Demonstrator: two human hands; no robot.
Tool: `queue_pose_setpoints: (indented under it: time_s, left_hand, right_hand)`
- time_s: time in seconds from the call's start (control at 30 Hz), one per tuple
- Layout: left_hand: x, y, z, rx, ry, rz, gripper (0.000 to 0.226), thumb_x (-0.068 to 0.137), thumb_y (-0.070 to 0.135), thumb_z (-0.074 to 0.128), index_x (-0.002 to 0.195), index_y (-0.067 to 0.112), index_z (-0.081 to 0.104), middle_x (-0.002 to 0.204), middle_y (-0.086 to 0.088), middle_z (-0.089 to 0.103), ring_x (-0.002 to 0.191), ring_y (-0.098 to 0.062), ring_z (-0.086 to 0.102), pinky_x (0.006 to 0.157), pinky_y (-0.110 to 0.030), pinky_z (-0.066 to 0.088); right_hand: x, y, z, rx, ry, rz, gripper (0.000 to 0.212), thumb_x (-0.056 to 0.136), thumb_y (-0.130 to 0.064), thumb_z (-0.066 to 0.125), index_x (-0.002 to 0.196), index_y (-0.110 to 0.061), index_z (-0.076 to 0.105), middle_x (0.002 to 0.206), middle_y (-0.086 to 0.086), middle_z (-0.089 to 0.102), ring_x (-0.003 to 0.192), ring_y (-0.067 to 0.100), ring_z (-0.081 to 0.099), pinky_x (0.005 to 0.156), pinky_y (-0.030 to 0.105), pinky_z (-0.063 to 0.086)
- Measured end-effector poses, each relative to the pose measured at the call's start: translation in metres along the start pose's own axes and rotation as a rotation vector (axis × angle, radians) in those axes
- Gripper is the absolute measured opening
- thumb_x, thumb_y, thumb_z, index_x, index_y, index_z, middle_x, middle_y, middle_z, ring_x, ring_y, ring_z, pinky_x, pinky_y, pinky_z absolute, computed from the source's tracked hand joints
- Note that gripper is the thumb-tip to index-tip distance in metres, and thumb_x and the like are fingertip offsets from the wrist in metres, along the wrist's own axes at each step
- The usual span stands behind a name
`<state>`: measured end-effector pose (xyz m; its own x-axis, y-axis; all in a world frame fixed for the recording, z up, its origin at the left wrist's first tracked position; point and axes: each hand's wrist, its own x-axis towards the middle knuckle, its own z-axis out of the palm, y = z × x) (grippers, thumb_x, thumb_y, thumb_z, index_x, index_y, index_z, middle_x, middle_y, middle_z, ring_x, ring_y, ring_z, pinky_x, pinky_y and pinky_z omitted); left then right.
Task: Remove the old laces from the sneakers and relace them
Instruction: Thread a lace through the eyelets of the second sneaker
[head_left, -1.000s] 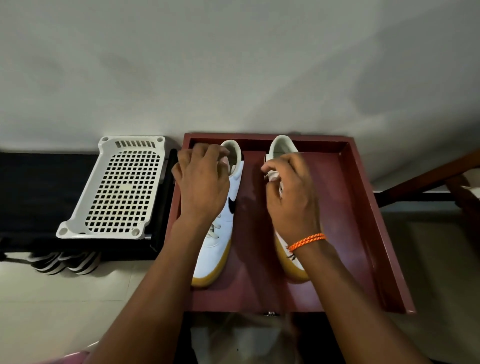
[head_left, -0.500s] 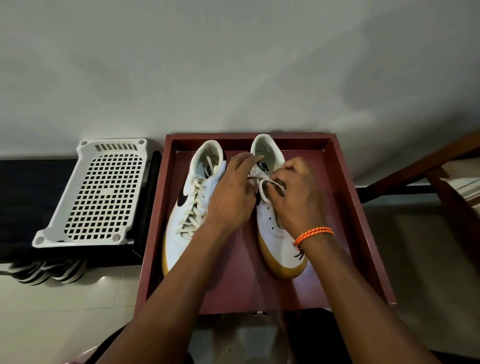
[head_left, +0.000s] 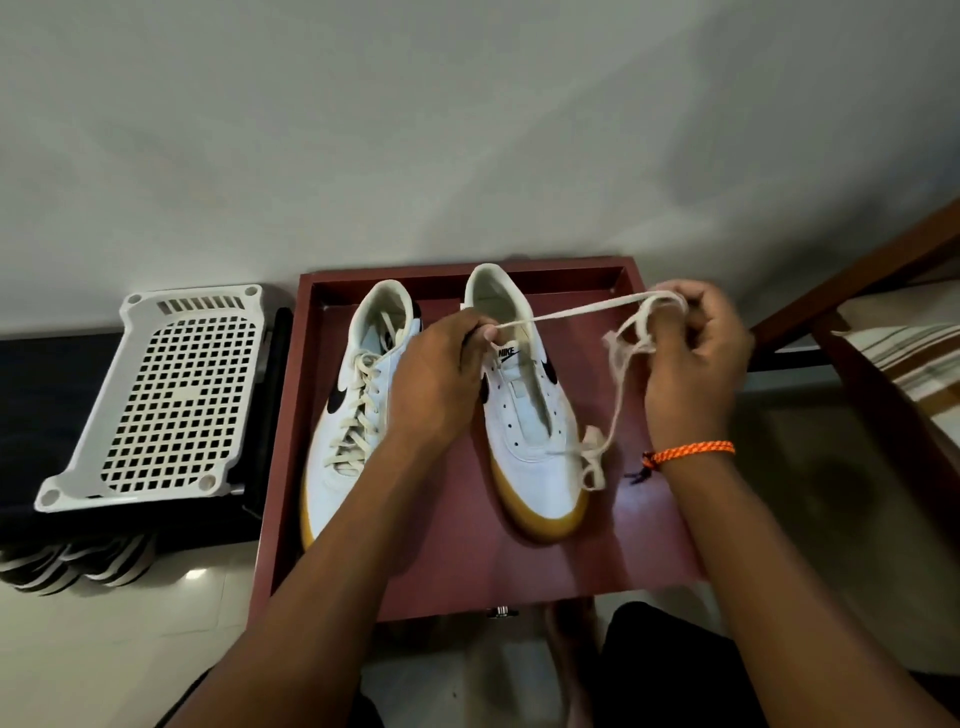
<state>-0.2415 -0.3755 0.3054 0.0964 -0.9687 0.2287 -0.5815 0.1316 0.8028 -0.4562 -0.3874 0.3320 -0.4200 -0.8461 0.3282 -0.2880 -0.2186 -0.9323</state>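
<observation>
Two white sneakers with tan soles lie in a dark red tray (head_left: 654, 540), toes toward me. The left sneaker (head_left: 358, 415) is still laced with a cream lace. The right sneaker (head_left: 530, 415) shows bare eyelets, and its cream lace (head_left: 571, 314) is stretched between my hands. My left hand (head_left: 436, 374) pinches one end of it above the right sneaker's tongue. My right hand (head_left: 696, 353) holds loops of the same lace off to the right, and a slack stretch trails down across the shoe's toe.
A white perforated plastic basket (head_left: 166, 400) lies upside down on a black surface to the left of the tray. Striped black-and-white shoes (head_left: 78, 566) sit beneath it. A wooden furniture frame (head_left: 852, 291) runs along the right. A pale wall is behind the tray.
Both hands were at the sneakers' collars, then worked together on the right sneaker's lace. Now the lace is out of the eyelets and the hands have spread apart, right hand moving right.
</observation>
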Motion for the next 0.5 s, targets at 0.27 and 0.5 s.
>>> queue_pose_setpoints:
  time_s: [0.27,0.5]
  left_hand:
    - [-0.007,0.001,-0.005,-0.069,-0.003,0.018,0.016,0.106,0.018,0.061,0.111,0.025,0.075,0.103,0.014,0.069,0.080,-0.005,0.062,0.072,-0.022,0.048]
    - [-0.014,0.015,0.010,-0.385,-0.328,-0.037,0.030,0.116,0.024,0.045,0.139,0.025,0.063,0.083,-0.016,0.068,0.054,-0.017,0.054,0.056,-0.032,0.050]
  right_hand:
    - [-0.011,-0.004,0.010,0.055,-0.462,0.306,0.029,0.098,0.007,0.046,0.093,-0.004,0.072,0.072,0.005,0.067,0.054,0.014,0.053,0.049,0.025,0.042]
    - [-0.013,-0.015,0.014,0.200,-0.546,0.322,0.024,0.102,0.002,0.048,0.099,0.005,0.071,0.073,0.015,0.059,0.055,0.023,0.043,0.053,0.028,0.036]
